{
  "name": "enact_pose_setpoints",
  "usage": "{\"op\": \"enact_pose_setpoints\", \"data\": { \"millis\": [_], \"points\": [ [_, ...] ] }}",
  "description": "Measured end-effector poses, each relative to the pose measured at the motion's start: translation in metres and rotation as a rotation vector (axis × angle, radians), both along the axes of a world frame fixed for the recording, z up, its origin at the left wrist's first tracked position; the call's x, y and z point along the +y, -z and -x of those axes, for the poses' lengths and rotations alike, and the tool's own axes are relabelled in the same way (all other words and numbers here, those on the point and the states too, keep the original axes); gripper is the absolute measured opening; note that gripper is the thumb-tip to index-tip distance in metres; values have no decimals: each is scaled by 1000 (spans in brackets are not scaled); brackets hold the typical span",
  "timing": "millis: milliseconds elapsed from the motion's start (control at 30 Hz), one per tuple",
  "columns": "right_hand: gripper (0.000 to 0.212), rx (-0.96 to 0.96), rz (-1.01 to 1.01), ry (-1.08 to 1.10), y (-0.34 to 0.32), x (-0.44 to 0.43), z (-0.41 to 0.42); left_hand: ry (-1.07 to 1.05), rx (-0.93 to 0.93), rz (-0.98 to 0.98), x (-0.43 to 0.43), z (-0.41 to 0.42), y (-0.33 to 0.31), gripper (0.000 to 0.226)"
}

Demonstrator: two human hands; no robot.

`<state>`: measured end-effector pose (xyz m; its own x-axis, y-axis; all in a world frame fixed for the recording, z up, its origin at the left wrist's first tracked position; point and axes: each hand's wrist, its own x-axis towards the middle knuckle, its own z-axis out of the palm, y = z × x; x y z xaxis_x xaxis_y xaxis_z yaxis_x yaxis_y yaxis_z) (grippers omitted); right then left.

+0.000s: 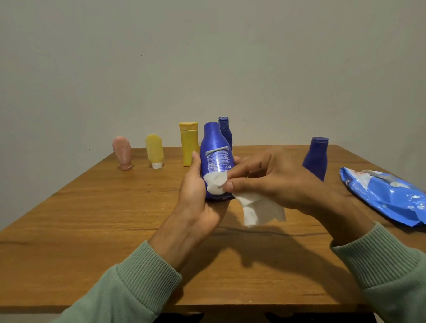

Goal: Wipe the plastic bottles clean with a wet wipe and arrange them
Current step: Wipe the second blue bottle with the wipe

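The left hand (pixel 196 189) is gripping a glossy dark-blue plastic bottle (pixel 215 149) from its left side, fingers wrapped round the lower body, holding it above the middle of the table with its narrow end pointing away and its printed white-and-blue back label facing up. The right hand (pixel 272 180) is pinching a crumpled white wet wipe (pixel 256 208) between thumb and fingers and pressing one bunched corner against the bottle's lower part, while the rest of the wipe is hanging loose beneath the hand.

Six bottles are showing in all. Three are blue: the held one, a second blue bottle (pixel 225 131) standing just behind it, and a third blue bottle (pixel 316 158) standing apart to the right. A tall yellow plastic bottle (pixel 189 144), a small pale-yellow tube with a white cap (pixel 154 150) and a small pink tube (pixel 122 152) are standing in a row along the far edge, the two tubes cap-down. One shiny blue wipes packet (pixel 391 196) is lying flat at the right.

Everything is sitting on a brown wooden table (pixel 86 217) against a plain pale wall (pixel 201 50). Green ribbed sleeves (pixel 129 289) are covering both forearms.
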<state>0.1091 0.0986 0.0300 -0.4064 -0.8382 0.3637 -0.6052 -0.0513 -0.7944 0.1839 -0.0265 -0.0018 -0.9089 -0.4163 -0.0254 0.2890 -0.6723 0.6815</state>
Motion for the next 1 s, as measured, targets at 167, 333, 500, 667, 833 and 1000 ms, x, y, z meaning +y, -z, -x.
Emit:
{"op": "enact_pose_setpoints", "data": {
  "millis": [167, 333, 500, 667, 833, 1000],
  "points": [
    [14, 173, 48, 45, 2, -4, -2, 13, -4, -39, 2, 0, 3, 64],
    [22, 259, -103, -116, -3, 1, -1, 54, 4, -44, 5, 1, 4, 61],
    [25, 276, -125, -68, -7, 9, 12, 34, 1, -50, 4, 3, 4, 63],
    [27, 138, 75, 14, -2, 7, 20, 43, 7, -47, 6, -1, 1, 56],
    [30, 38, 213, 121, 6, -3, 17, 30, -2, -6, 6, -3, -1, 52],
    [20, 122, 316, 273, 11, -9, 15, 33, 19, -2, 11, -5, -4, 51]
  ]
}}
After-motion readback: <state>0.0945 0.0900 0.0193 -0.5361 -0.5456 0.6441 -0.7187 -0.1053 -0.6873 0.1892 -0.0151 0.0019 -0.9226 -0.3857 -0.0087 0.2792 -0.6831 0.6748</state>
